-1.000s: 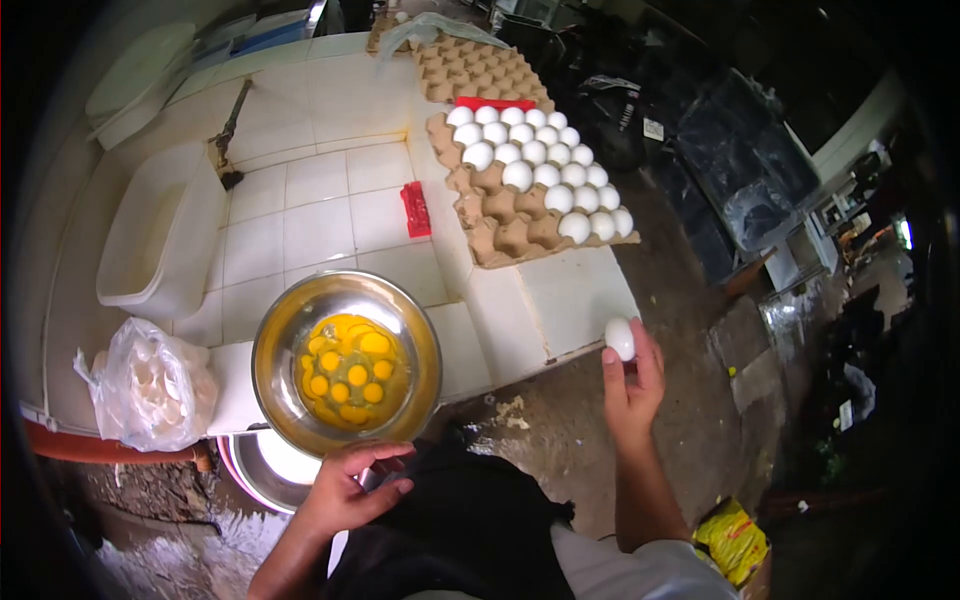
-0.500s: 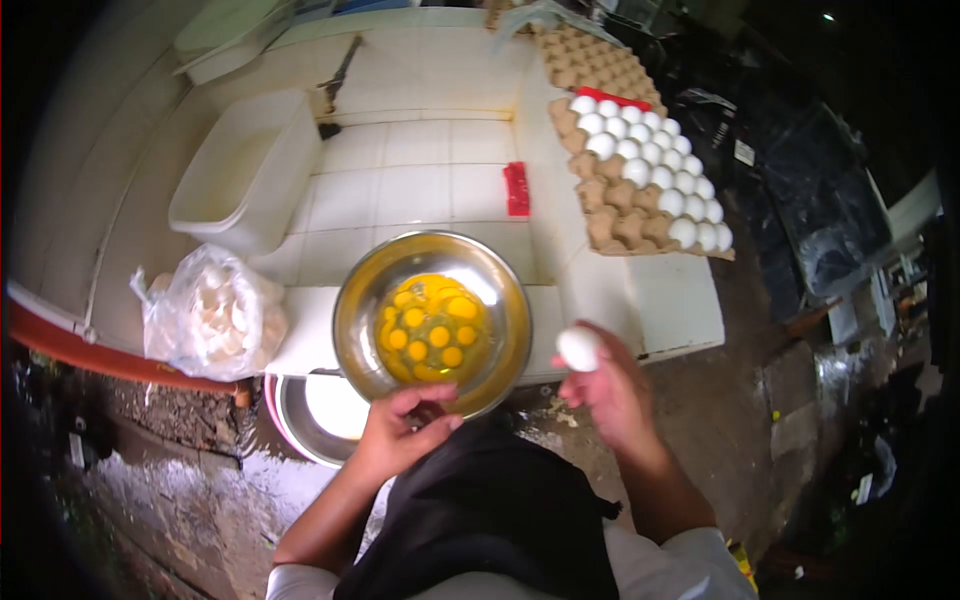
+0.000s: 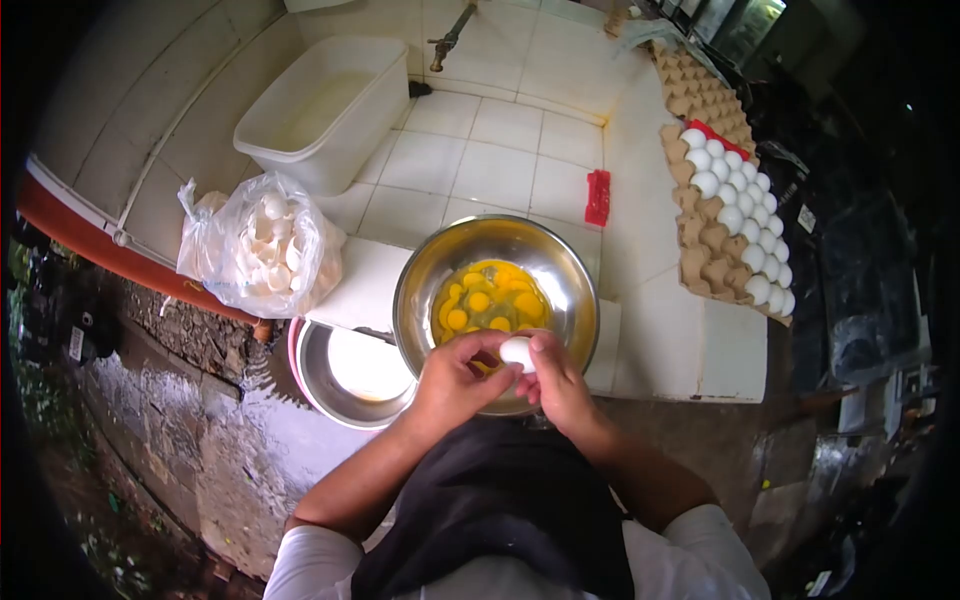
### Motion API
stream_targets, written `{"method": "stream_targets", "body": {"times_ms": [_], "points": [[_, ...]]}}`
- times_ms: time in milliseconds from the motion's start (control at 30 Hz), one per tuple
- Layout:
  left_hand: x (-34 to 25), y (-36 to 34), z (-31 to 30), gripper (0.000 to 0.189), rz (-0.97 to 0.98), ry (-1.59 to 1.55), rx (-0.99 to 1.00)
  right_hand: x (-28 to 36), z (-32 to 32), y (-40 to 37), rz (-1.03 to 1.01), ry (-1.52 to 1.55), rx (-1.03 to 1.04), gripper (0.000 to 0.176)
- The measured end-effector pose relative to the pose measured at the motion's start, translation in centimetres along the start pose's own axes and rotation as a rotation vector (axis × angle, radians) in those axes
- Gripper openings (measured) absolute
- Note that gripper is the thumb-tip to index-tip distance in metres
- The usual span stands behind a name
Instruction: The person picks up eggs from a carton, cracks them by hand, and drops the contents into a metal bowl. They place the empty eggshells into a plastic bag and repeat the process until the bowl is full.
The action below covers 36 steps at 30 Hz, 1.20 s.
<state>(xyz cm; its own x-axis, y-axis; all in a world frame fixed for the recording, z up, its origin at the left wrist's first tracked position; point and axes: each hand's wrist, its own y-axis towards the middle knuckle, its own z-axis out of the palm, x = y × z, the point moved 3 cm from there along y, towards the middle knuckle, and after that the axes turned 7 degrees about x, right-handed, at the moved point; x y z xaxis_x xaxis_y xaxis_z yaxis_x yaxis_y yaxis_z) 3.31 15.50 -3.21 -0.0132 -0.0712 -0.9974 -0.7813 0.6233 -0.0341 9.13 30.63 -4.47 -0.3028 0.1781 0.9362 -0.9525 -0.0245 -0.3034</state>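
Note:
A white egg [image 3: 517, 352] is held between my left hand [image 3: 452, 378] and my right hand [image 3: 558, 385], both gripping it over the near rim of a steel bowl [image 3: 570, 280]. The bowl holds several raw yolks in egg white. A cardboard egg tray [image 3: 712, 235] with several white eggs lies on the tiled counter to the right.
A clear bag of eggshells [image 3: 265, 252] sits left of the bowl, with a white tub [image 3: 325, 105] behind it. A second steel bowl [image 3: 345, 372] sits lower left, below the counter edge. A red packet [image 3: 597, 196] lies on the tiles. A tap [image 3: 450, 35] is at the back.
My right hand brought the egg from the right side to the bowl's near rim, and my left hand rose to take hold of it too. The view shifted left.

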Motion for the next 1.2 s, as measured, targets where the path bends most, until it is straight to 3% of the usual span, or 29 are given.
{"method": "stream_targets", "body": {"times_ms": [300,400,467,667,933,1000,1200], "points": [[0.6,1.8,-0.6,0.034,0.002,0.163,-0.063,-0.5,-0.5,2.2,-0.016,-0.092,0.01,0.036],[1.3,2.3,-0.7,0.031,-0.082,0.021,-0.054,-0.3,-1.0,3.2,0.065,-0.094,0.053,0.036],[2.8,2.8,-0.7,0.03,-0.087,-0.253,-0.094,0.2,-1.2,3.7,0.086,-0.092,0.069,0.036],[2.1,3.4,-1.5,0.028,-0.143,-0.084,-0.089,1.4,-1.3,4.5,0.113,-0.081,0.114,0.037],[2.2,4.0,-2.3,0.028,-0.113,-0.146,-0.083,1.7,-2.1,5.2,0.123,-0.143,0.185,0.037],[1.7,4.2,-2.9,0.028,-0.098,-0.155,-0.068,2.4,-2.1,5.4,-0.092,-0.348,0.183,0.039],[0.4,4.5,-3.7,0.03,-0.061,-0.054,-0.08,5.3,-3.0,4.9,-0.177,-0.559,0.101,0.049]]}}
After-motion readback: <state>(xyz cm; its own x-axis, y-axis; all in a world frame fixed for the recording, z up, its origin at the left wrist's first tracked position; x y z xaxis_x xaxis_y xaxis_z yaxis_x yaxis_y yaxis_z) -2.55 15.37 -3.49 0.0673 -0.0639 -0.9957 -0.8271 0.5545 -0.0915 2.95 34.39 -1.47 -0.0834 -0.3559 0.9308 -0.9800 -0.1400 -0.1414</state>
